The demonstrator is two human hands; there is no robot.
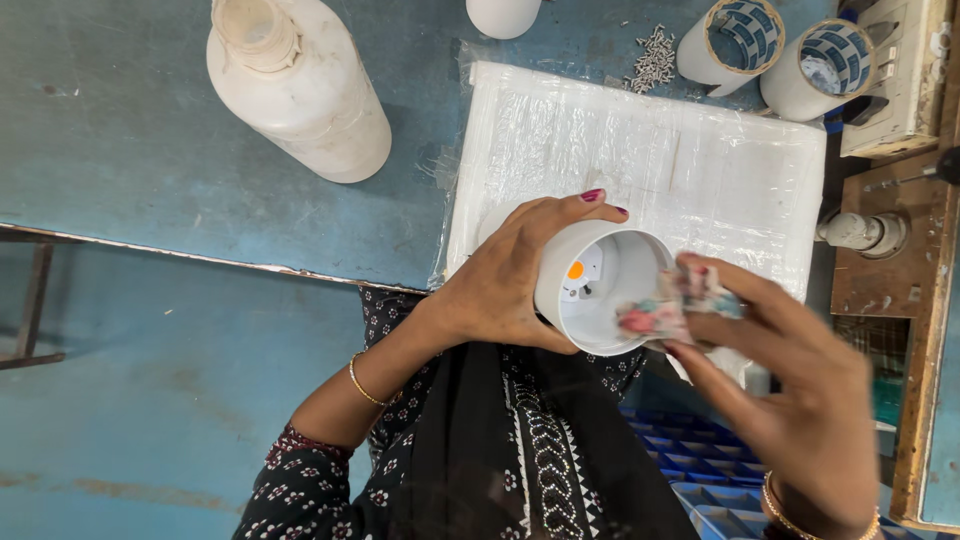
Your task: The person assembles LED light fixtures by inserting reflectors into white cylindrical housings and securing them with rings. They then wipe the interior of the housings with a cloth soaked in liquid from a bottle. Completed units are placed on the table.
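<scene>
We see most free room on the left half of the blue tabletop (120,150), bare apart from the large white plastic bottle (300,85) standing toward its far side. The white wrapped slab (650,160) lies flat, so a hand could pass over it, and its far and right parts are uncovered. Along the far edge, the way is crowded: a small white rounded object (503,15), a heap of small screws (655,55) and two white cylinders (735,40) lying just beside each other. To the right, a wooden stand (915,330) and a white box (900,80) close off that side. Both hands (500,285) and the white cup-shaped housing (600,285) fill the near edge of the slab.
</scene>
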